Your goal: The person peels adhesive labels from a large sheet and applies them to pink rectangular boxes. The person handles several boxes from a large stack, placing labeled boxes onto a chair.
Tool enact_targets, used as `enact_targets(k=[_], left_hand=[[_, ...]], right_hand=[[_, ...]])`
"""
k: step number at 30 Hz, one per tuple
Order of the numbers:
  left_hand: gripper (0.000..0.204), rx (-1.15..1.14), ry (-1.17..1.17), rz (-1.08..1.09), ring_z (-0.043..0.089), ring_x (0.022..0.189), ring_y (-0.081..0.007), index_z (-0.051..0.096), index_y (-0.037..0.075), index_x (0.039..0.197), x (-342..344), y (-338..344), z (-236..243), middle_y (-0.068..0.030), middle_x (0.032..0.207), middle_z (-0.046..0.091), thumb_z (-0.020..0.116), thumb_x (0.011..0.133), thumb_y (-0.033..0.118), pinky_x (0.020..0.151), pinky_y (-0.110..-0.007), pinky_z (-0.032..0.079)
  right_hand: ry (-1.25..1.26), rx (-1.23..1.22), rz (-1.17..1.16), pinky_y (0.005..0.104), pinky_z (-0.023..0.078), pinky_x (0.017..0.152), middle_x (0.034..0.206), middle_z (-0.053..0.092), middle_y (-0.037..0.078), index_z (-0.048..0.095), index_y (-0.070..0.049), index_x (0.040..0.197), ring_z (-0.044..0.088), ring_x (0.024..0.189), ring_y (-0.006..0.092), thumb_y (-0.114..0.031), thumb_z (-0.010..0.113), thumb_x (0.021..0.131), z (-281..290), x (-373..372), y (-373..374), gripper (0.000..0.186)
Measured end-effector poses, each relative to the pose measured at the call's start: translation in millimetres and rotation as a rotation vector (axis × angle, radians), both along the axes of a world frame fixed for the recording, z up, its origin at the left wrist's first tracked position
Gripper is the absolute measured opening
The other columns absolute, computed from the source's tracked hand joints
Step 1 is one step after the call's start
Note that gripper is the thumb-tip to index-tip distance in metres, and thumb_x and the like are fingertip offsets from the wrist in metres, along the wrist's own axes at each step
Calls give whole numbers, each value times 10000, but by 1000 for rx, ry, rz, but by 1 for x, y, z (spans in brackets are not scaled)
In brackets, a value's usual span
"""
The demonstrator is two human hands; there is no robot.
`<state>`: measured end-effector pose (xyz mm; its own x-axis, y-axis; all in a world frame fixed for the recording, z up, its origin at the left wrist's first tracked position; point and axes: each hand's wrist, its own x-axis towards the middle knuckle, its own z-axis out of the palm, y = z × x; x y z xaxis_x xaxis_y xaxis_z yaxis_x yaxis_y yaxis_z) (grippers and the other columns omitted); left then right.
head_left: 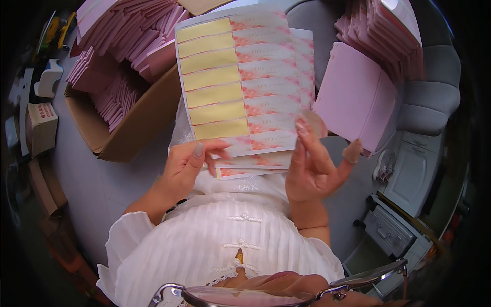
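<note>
A big white paper sheet (pixel 240 84) with plain yellow strips (pixel 210 61)

The sheet lies over the lap, just past both hands, with its top leaning a little to the left. Down its left side run seven yellow strips, one below the other, with thin reddish lines between them. Down its right side are long white labels (pixel 271 74) with soft pink and orange splashes, like wet paint, and faint writing. Next to the left hand (pixel 184 166), under the last strip, is one more splashy label. More white paper sheets with pink splashes (pixel 307 66) peek out from under the big one, past the right hand (pixel 314 169) and also between the two hands.

The left hand is half open. Its bent fingers are on or just over the sheet's near edge; I cannot tell which. The right hand is up by the near right corner, with its thumb and a finger close together. A thin, round, see-through bit (pixel 319 124) is at its fingertips, and a small see-through bit (pixel 352 152) is on another fingertip. I cannot tell what they are.

Past the left hand stands a brown cardboard box (pixel 148 120) full of flat pink folded pieces (pixel 112 105). Just past the right hand is a wide, flat, pale pink piece (pixel 353 94) with a fold line. Behind it is a tall pink pile (pixel 381 43).
</note>
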<state>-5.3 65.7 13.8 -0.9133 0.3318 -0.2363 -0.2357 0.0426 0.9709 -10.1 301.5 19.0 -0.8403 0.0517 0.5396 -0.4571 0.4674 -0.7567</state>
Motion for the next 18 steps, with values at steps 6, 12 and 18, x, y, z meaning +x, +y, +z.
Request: enact_targets(k=[6,12,18], left_hand=[[560,363,-80,-267,485,1074,-161,423,-14,1336,-32,62,3,-102,1325,435,311,1022,436,810,-299,464],[566,342,-136,-267,481,1111,-217,403,-1,1363,-37,87,-4,-84,1421,346,328,1014,439,921,-354,392],[418,330,223,-352,445,1142,-227,547,-3,1181,-59,115,-5,-156,1366,390,433,987,348,946,-365,369]], right_hand=[[82,233,178,496,361,1032,1061,677,172,162,21,1463,637,1045,360,34,657,819,-5,-5,-6,812],[98,381,-92,492,159,1129,1105,671,158,129,-17,1472,571,1165,360,-47,650,854,11,-1,47,810],[-133,-184,-249,403,409,960,956,662,110,132,-15,1467,597,1042,277,-40,718,805,26,-17,51,885]])
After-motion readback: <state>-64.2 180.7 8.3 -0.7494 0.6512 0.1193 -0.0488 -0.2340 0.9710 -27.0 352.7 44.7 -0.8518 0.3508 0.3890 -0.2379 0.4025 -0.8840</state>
